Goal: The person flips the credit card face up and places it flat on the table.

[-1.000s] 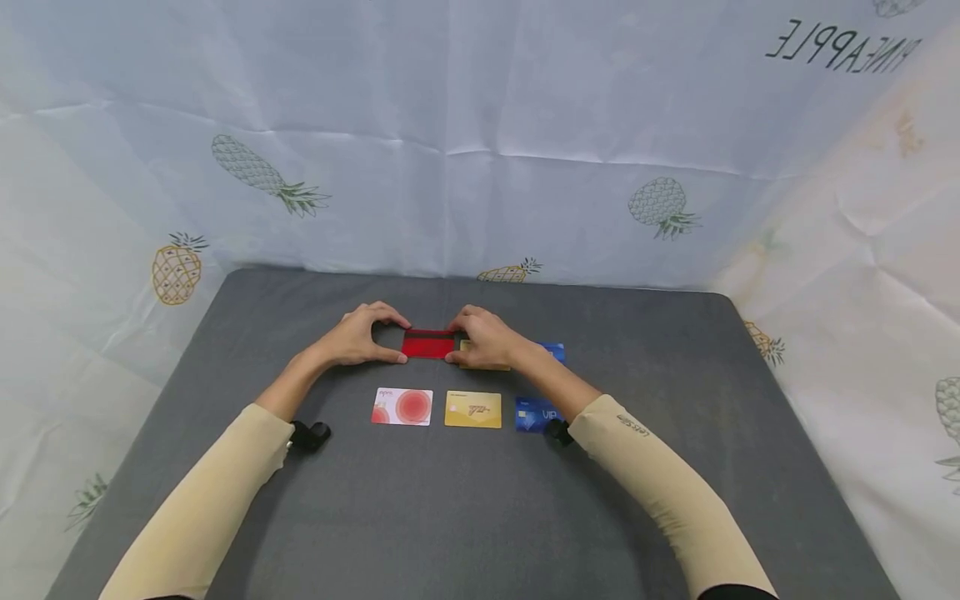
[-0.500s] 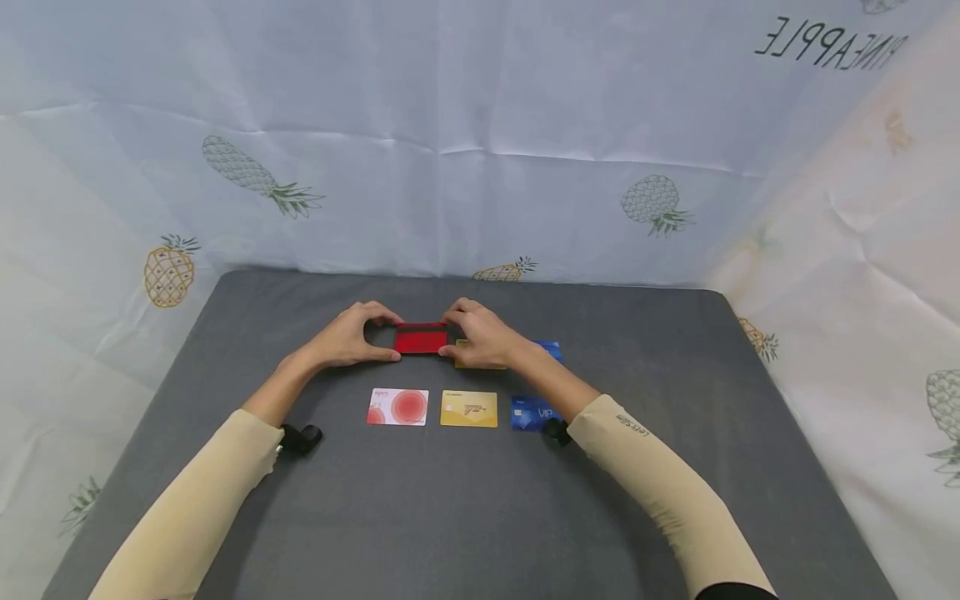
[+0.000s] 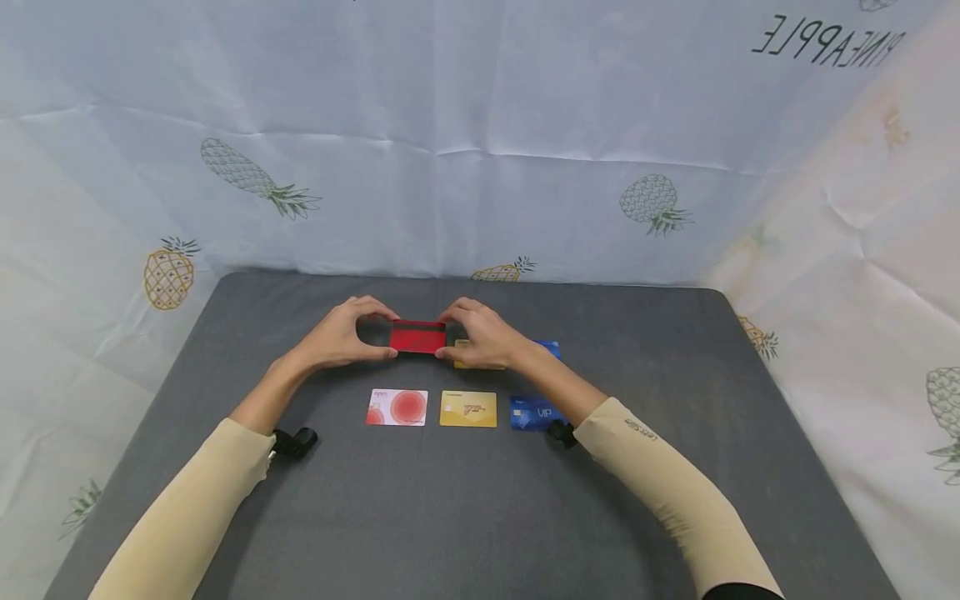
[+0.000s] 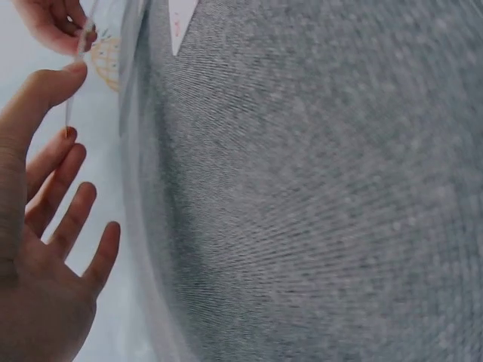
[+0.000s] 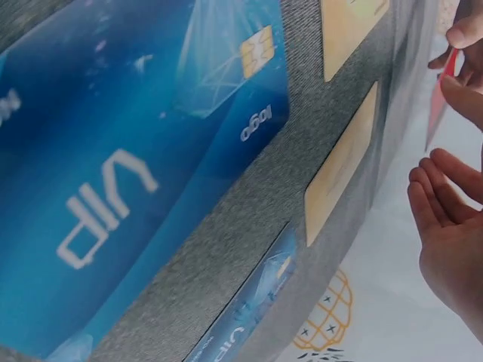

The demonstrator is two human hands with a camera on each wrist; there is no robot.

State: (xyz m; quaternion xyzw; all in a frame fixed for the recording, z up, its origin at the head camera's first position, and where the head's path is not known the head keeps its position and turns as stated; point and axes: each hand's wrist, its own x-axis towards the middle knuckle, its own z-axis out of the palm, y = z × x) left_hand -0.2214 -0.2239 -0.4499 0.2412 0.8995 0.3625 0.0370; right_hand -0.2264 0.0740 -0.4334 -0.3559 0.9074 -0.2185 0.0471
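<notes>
In the head view a red card with a dark stripe along its far side is held between both hands. My left hand pinches its left edge between thumb and forefinger, the other fingers spread in the left wrist view. The right hand pinches the opposite edge. Seen edge-on in the right wrist view, the red card is off the table. Closer to me lie a pink-and-white card, a yellow card and a blue VIP card. The right hand and wrist partly cover a second yellow card.
Another blue card shows partly behind the right wrist. All lie on a dark grey cloth-covered table. A pale curtain printed with pineapples hangs behind and at both sides. Black wrist cameras sit under each forearm.
Both hands keep their pinch on the red card, which has shifted slightly left and away from me. The head view has also shifted a little. The other cards stay where they lie.
</notes>
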